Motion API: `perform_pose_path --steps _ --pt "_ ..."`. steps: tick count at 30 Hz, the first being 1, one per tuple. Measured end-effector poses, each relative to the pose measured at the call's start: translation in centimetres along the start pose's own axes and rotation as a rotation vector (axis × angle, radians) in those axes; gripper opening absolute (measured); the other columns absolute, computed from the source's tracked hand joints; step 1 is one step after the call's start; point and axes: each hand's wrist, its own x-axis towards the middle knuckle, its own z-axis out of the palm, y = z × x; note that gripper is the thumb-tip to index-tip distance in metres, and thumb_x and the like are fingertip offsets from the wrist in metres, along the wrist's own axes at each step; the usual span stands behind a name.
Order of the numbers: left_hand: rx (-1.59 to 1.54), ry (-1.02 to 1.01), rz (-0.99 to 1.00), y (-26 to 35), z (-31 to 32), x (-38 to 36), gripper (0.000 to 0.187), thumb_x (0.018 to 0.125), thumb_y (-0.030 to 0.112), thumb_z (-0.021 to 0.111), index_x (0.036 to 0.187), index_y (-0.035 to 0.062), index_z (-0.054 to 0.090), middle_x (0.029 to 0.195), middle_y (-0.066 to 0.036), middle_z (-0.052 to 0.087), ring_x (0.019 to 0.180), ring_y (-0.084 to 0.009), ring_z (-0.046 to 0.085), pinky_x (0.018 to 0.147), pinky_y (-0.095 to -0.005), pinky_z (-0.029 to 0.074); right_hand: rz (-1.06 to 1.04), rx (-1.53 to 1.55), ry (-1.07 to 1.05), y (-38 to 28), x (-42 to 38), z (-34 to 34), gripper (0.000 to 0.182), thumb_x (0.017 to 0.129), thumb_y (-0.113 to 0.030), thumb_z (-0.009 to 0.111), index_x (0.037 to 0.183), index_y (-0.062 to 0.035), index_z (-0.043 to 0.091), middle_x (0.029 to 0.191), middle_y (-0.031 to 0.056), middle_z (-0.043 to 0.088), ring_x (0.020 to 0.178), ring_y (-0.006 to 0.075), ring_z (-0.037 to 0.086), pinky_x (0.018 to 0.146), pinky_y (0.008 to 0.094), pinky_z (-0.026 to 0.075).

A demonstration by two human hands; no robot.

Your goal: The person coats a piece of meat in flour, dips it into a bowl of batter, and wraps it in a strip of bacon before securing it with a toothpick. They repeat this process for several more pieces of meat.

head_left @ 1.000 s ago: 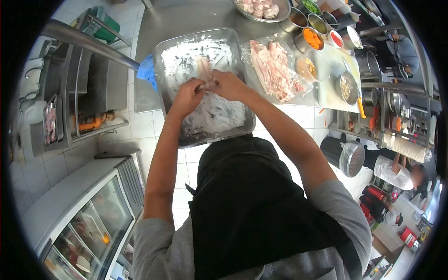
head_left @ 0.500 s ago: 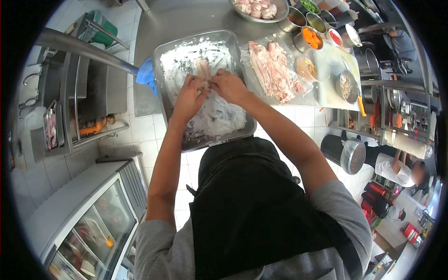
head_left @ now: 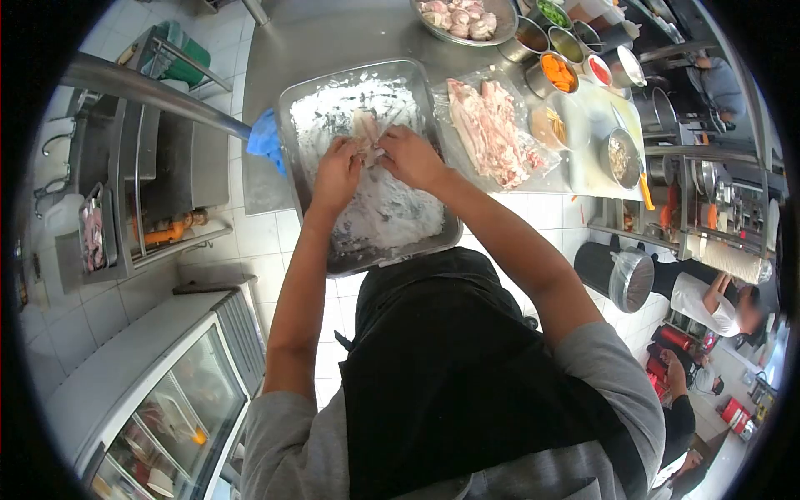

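Note:
A strip of pale raw meat [head_left: 365,127] is pinched at its near end between my two hands. It lies lengthwise over the metal tray [head_left: 288,158], whose bottom is coated with white flour [head_left: 396,218]. My left hand [head_left: 338,173] grips the strip from the left, fingers curled. From the other side my right hand [head_left: 410,158] closes on it; my fingers hide part of the meat. Right of the tray, more raw meat [head_left: 487,133] rests on a plastic sheet. Behind it, a metal bowl [head_left: 502,37] holds rolled meat pieces [head_left: 482,27].
At the right are a cutting board [head_left: 583,171], a small pot [head_left: 619,158], a container of toothpicks [head_left: 553,125] and a tub of orange pieces [head_left: 557,73]. A blue cloth [head_left: 265,142] hangs by the tray's left. Co-workers [head_left: 698,300] stand at far right beyond a bin [head_left: 629,279].
Both hands remain on the meat strip, with fingers slightly shifted around its near end. The view has moved a little. Another person has come into sight at the lower right.

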Motion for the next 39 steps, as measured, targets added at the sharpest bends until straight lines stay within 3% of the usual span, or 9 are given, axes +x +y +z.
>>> perform_pose_path --steps 3,7,9,12,18,24,30,33,39 --pt "0.042 -0.007 0.174 1.2 -0.7 0.2 0.035 0.084 0.001 0.065 0.118 -0.0020 0.063 0.103 -0.020 0.060 0.090 -0.0365 0.063 0.080 -0.0434 0.051 0.065 -0.009 -0.085 0.7 0.8 -0.2 0.023 0.080 -0.017 0.070 0.099 -0.0049 0.070 0.101 0.0153 0.063 0.101 0.0347 0.061 0.091 0.0437 0.050" --pt "0.002 -0.096 0.090 0.6 -0.2 0.3 0.030 0.084 0.003 0.065 0.113 -0.0032 0.065 0.102 -0.019 0.059 0.091 -0.0364 0.062 0.082 -0.0427 0.050 0.073 0.001 -0.131 1.9 2.1 -0.2 0.021 0.081 -0.018 0.070 0.097 -0.0048 0.071 0.100 0.0166 0.063 0.099 0.0350 0.062 0.089 0.0449 0.051" --pt "-0.056 -0.111 0.021 0.0 0.0 1.0 0.025 0.084 0.003 0.064 0.107 -0.0046 0.066 0.099 -0.019 0.060 0.090 -0.0365 0.062 0.081 -0.0426 0.050 0.141 -0.055 -0.256 2.1 2.9 -0.7 0.026 0.084 -0.019 0.071 0.105 -0.0053 0.069 0.104 0.0157 0.063 0.097 0.0345 0.063 0.088 0.0439 0.051" --pt "-0.001 -0.153 0.023 -0.9 -0.4 2.1 0.023 0.085 0.002 0.065 0.107 -0.0042 0.068 0.098 -0.018 0.063 0.085 -0.0359 0.065 0.079 -0.0409 0.052 0.170 0.012 -0.002 0.7 2.2 -1.3 0.031 0.079 -0.018 0.073 0.107 -0.0043 0.068 0.102 0.0169 0.062 0.099 0.0353 0.063 0.088 0.0444 0.052" --pt "-0.012 -0.212 -0.013 -2.2 -0.5 3.4 0.018 0.085 0.002 0.061 0.101 -0.0030 0.067 0.098 -0.021 0.062 0.091 -0.0407 0.060 0.080 -0.0472 0.048 -0.031 -0.011 0.144 0.3 1.1 -0.5 0.032 0.075 -0.016 0.076 0.104 -0.0054 0.067 0.102 0.0124 0.061 0.101 0.0339 0.061 0.088 0.0439 0.052" --pt "0.020 -0.052 0.090 0.5 -1.1 3.4 0.031 0.082 0.002 0.067 0.113 -0.0005 0.063 0.101 -0.020 0.061 0.093 -0.0396 0.062 0.083 -0.0443 0.049 0.063 -0.069 -0.042 1.4 3.4 -0.5 0.029 0.076 -0.016 0.074 0.103 -0.0060 0.069 0.104 0.0139 0.062 0.104 0.0340 0.061 0.092 0.0429 0.050" --pt "0.039 -0.221 -0.048 -1.0 -1.3 4.5 0.033 0.081 0.004 0.065 0.113 -0.0032 0.065 0.109 -0.022 0.058 0.101 -0.0375 0.058 0.089 -0.0444 0.048 0.091 -0.114 -0.182 2.3 5.4 -1.2 0.031 0.078 -0.018 0.074 0.105 -0.0055 0.067 0.106 0.0158 0.062 0.107 0.0348 0.060 0.094 0.0436 0.050" --pt "0.028 -0.157 0.062 -2.2 -1.5 5.3 0.028 0.083 0.005 0.064 0.110 -0.0031 0.067 0.103 -0.021 0.060 0.098 -0.0381 0.059 0.089 -0.0446 0.047 0.025 -0.053 -0.014 1.5 4.9 -1.4 0.038 0.076 -0.020 0.076 0.109 -0.0055 0.065 0.107 0.0151 0.062 0.108 0.0342 0.060 0.096 0.0434 0.049" --pt "0.037 -0.276 -0.021 -3.4 -1.5 6.8 0.033 0.083 0.006 0.066 0.115 -0.0015 0.066 0.107 -0.021 0.064 0.101 -0.0390 0.062 0.092 -0.0446 0.048 -0.023 -0.158 0.019 2.2 5.0 0.0 0.041 0.073 -0.023 0.079 0.107 -0.0048 0.065 0.107 0.0140 0.062 0.109 0.0338 0.060 0.095 0.0434 0.049"
